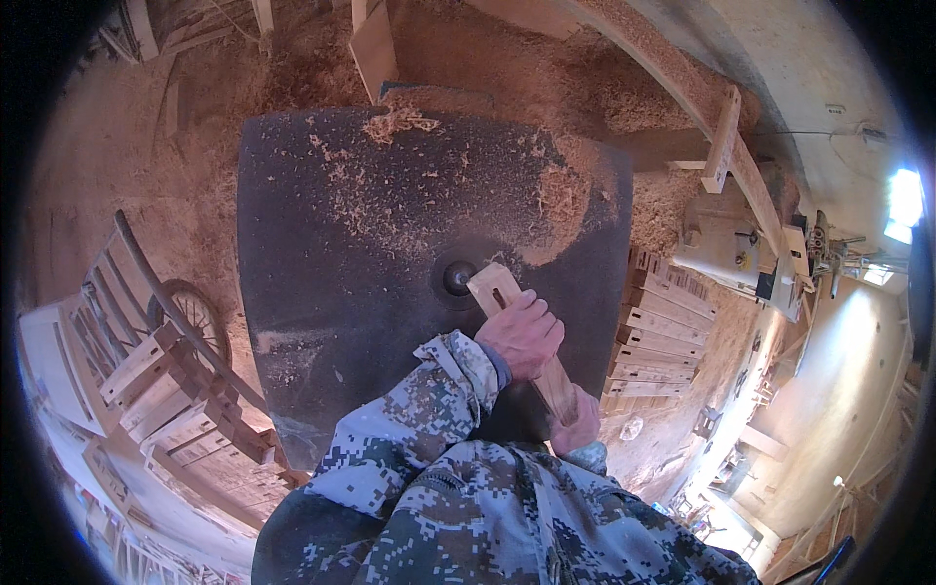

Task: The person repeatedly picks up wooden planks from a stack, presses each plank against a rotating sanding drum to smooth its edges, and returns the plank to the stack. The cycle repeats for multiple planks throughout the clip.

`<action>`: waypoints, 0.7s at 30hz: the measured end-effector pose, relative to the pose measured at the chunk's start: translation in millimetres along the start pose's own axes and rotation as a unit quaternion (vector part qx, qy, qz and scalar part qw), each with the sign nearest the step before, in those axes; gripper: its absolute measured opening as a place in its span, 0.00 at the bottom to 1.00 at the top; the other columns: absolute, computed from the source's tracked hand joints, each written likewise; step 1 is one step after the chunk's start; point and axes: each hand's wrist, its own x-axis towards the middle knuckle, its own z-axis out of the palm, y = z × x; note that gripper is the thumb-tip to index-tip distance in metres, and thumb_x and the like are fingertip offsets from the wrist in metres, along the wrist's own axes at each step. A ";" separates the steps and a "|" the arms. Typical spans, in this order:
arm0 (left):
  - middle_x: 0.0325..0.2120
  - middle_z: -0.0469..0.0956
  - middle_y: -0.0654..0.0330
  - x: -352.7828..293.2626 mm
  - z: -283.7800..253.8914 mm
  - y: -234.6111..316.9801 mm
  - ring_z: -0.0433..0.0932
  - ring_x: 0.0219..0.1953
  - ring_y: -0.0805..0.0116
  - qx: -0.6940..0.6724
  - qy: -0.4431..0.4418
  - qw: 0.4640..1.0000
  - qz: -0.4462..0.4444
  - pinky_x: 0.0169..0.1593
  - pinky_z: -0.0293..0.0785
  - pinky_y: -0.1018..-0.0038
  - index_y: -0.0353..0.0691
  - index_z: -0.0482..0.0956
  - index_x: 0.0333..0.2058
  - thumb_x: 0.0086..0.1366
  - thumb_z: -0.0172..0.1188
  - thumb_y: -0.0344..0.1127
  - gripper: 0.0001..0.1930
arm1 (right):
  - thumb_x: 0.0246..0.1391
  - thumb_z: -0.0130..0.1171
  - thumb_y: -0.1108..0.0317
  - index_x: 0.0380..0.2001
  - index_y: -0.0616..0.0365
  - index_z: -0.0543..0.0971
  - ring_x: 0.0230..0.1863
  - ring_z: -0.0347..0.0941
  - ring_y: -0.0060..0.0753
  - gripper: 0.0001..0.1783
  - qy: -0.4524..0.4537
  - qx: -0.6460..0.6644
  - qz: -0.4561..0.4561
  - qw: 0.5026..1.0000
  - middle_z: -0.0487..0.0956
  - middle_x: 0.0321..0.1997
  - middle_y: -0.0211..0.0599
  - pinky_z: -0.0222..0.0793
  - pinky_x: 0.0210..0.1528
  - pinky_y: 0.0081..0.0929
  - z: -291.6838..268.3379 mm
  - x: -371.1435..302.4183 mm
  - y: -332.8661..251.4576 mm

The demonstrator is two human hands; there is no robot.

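A pale wooden bar [501,291] with a dark slot cut near its far end lies slantwise over a dark flat machine table [341,283]. My left hand [524,334] is closed round the bar just behind the slot. At the near end, close to my body, my right hand [577,421] also grips it. The bar's far tip is right beside a round spindle [457,278] that rises from the middle of the table; whether they touch I cannot tell. Both sleeves are camouflage cloth.
Wood shavings [561,200] lie over the table's far half, with a curled clump [398,123] at its far edge. Slotted wooden pieces [658,336] are stacked to the right. On the left stands a wheeled cart [195,317] near more stacked timber [200,424].
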 end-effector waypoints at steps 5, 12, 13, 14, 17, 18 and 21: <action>0.27 0.75 0.63 -3.5 -5.6 0.0 0.76 0.38 0.61 -0.017 -0.028 0.999 -0.016 0.55 0.68 0.63 0.43 0.78 0.32 0.56 0.65 0.38 0.08 | 0.39 0.72 0.68 0.60 0.63 0.75 0.52 0.74 0.62 0.39 -0.012 -0.006 -0.013 1.000 0.80 0.52 0.53 0.72 0.58 0.50 4.6 -5.1 -2.8; 0.24 0.74 0.64 -22.9 -8.6 4.2 0.76 0.35 0.62 0.002 0.031 0.999 -0.022 0.49 0.70 0.65 0.44 0.78 0.30 0.56 0.67 0.37 0.07 | 0.35 0.73 0.67 0.60 0.63 0.76 0.51 0.75 0.60 0.42 -0.002 -0.009 -0.054 0.998 0.81 0.52 0.52 0.73 0.57 0.48 8.9 -9.2 -2.4; 0.24 0.74 0.63 -24.3 -9.3 4.7 0.76 0.35 0.62 0.000 0.043 0.999 -0.023 0.49 0.70 0.65 0.44 0.78 0.30 0.56 0.67 0.36 0.07 | 0.34 0.74 0.66 0.60 0.63 0.76 0.52 0.75 0.60 0.43 -0.009 -0.006 -0.053 0.999 0.81 0.52 0.52 0.73 0.57 0.48 9.7 -10.0 -1.9; 0.24 0.74 0.63 -25.5 -10.3 5.7 0.76 0.35 0.62 -0.003 0.060 0.998 -0.024 0.49 0.71 0.65 0.44 0.78 0.30 0.55 0.67 0.35 0.07 | 0.34 0.74 0.66 0.60 0.63 0.76 0.52 0.76 0.59 0.43 -0.020 -0.005 -0.049 0.999 0.80 0.52 0.52 0.73 0.58 0.48 9.9 -11.7 -1.1; 0.24 0.74 0.63 -27.0 -13.6 9.0 0.76 0.35 0.62 0.006 0.061 0.998 -0.028 0.50 0.71 0.66 0.43 0.79 0.31 0.55 0.68 0.34 0.07 | 0.32 0.76 0.65 0.60 0.62 0.75 0.52 0.75 0.59 0.45 -0.020 0.008 -0.063 0.998 0.80 0.53 0.51 0.72 0.58 0.48 11.0 -15.2 2.9; 0.24 0.74 0.63 -27.6 -14.7 10.2 0.76 0.35 0.62 0.006 0.054 0.998 -0.032 0.50 0.71 0.66 0.43 0.79 0.32 0.55 0.68 0.34 0.07 | 0.32 0.77 0.64 0.60 0.62 0.75 0.52 0.75 0.59 0.46 -0.022 0.011 -0.064 0.998 0.80 0.53 0.50 0.72 0.58 0.48 11.6 -15.8 4.2; 0.25 0.75 0.63 -31.6 -17.1 13.7 0.76 0.35 0.62 0.006 0.028 0.999 -0.043 0.51 0.71 0.65 0.42 0.80 0.33 0.55 0.67 0.33 0.08 | 0.32 0.76 0.63 0.60 0.61 0.75 0.52 0.75 0.59 0.45 -0.004 0.026 -0.089 0.996 0.80 0.53 0.50 0.72 0.59 0.47 14.5 -15.3 6.2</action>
